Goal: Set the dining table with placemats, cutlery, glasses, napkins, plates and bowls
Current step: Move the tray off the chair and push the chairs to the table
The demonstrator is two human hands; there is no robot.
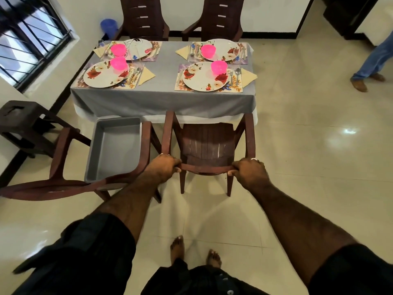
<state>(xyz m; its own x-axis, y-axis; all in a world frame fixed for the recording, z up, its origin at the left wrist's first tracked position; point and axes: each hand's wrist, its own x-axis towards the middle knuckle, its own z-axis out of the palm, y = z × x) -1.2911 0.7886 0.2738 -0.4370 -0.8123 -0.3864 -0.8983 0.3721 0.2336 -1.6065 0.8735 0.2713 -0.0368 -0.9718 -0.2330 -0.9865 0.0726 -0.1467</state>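
Observation:
My left hand (164, 166) and my right hand (249, 170) both grip the top rail of a brown plastic chair (207, 143) that faces the dining table (163, 99). The table wears a grey cloth and carries several place settings. Each setting has a floral placemat (180, 85), a flowered plate (197, 79), a pink bowl (219, 67), cutlery (234, 74) and a folded yellow napkin (248, 76). Clear glasses (191, 53) stand at the far settings.
A second brown chair (63, 167) to my left holds a grey tray (116, 147) with nothing in it. Two more chairs (144, 18) stand behind the table. A dark stool (23, 124) sits by the window wall. A person's legs (372, 60) stand at the right.

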